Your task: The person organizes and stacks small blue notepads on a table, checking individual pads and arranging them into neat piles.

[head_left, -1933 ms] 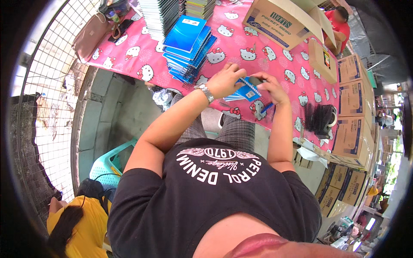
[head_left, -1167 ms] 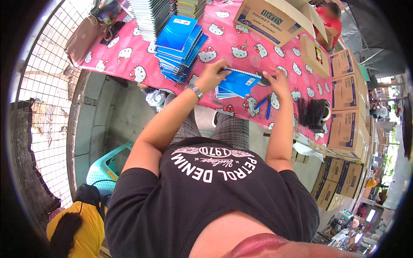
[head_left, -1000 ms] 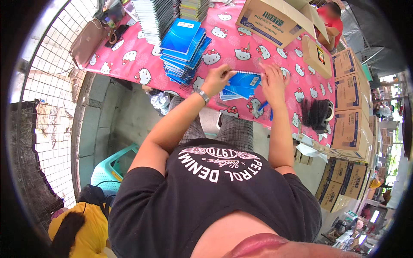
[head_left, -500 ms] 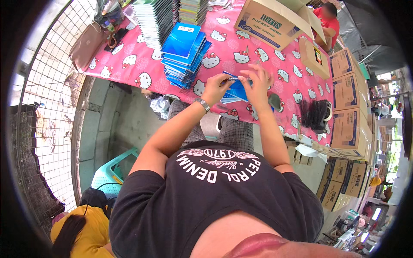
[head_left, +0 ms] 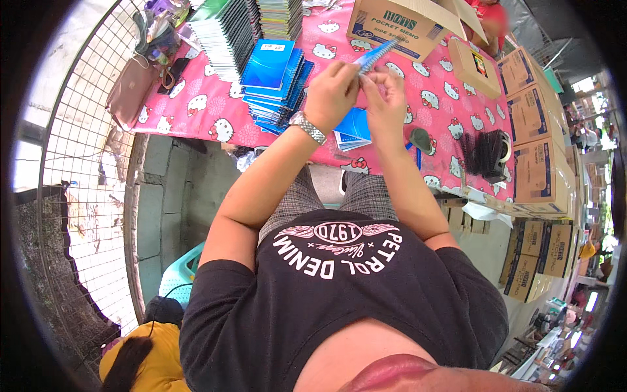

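- A small blue spiral-bound notepad (head_left: 375, 55) is held edge-up above the pink patterned tablecloth (head_left: 196, 108), pinched between both hands.
- The left hand (head_left: 332, 95), with a metal wristwatch (head_left: 307, 127) at its wrist, has its fingers closed on the notepad's lower end; the right hand (head_left: 385, 98) grips it too, fingers curled shut.
- At seven o'clock of the hands lies a fanned stack of blue notebooks (head_left: 274, 81).
- At one o'clock stands an open brown carton (head_left: 398, 26) with a printed label on its side.
- Stacked brown cartons (head_left: 539, 176) line the table's three o'clock edge.
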The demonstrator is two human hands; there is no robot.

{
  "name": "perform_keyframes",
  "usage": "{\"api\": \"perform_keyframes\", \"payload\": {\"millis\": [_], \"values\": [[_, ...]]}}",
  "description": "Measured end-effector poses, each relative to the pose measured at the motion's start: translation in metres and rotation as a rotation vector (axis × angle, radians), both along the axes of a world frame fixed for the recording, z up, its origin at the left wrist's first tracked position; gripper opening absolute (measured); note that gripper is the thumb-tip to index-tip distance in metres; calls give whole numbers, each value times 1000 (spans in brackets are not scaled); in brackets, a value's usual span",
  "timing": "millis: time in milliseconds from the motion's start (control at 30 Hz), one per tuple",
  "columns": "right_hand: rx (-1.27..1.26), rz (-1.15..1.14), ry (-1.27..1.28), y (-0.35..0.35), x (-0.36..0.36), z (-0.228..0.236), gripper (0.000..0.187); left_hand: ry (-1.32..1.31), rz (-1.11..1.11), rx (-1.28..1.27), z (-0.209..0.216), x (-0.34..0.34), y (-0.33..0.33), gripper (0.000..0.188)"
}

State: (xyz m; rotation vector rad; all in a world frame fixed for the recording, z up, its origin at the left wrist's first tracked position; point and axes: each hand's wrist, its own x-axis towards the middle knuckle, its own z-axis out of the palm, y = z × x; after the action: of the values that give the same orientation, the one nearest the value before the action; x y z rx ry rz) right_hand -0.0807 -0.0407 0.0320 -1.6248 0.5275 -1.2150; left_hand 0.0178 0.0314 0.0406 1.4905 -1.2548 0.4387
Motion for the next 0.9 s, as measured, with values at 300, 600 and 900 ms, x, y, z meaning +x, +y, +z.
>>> {"api": "perform_keyframes", "payload": {"millis": [300,600,900], "values": [[506,413,-166,17,20,25,14,-141,81,-112,14,15,19,22],[-208,18,174,-14,-17,38,37,-341,167,113,106,92,41,15],[345,-119,311,-102,-97,-38,23,-246,124,643,17,172,8,61]]}}
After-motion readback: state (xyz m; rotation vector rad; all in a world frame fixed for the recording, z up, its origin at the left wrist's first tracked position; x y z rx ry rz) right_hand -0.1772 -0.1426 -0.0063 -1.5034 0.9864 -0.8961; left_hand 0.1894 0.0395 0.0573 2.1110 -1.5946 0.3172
